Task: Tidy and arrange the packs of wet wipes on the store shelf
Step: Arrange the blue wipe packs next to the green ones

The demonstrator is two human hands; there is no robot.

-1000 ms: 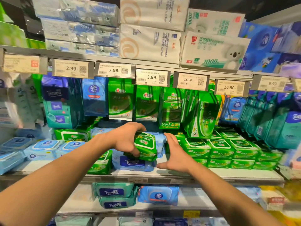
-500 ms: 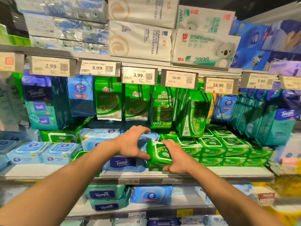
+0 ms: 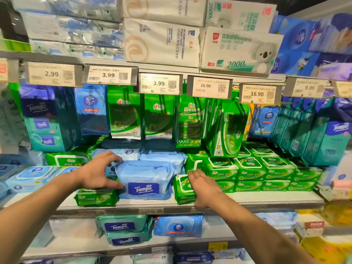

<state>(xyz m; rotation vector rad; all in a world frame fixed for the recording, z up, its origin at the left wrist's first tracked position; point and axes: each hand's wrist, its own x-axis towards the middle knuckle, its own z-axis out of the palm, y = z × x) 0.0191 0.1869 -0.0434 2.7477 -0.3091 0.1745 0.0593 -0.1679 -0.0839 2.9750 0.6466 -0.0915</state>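
Note:
A light blue Tempo wipes pack (image 3: pixel 145 180) lies at the front of the middle shelf (image 3: pixel 257 199). My left hand (image 3: pixel 97 174) clasps its left end, fingers over the top corner and thumb low on its front. Just right of it a green 999 wipes pack (image 3: pixel 182 189) sits on the shelf's front edge. My right hand (image 3: pixel 202 185) holds this green pack from its right side, fingertips on its top. Behind that hand, rows of stacked green packs (image 3: pixel 249 168) run to the right. Another green pack (image 3: pixel 95 200) lies under my left hand.
Green and blue packs (image 3: pixel 123 115) hang on hooks above the shelf, below price tags (image 3: pixel 160 83). More blue packs (image 3: pixel 32 174) lie to the left, teal Tempo bundles (image 3: pixel 323 141) to the right. Tissue bales fill the top shelf; Tempo packs (image 3: pixel 122 226) sit below.
The green pack went from my left hand to my right and came down on the shelf's front edge. My left hand moved onto the blue Tempo pack.

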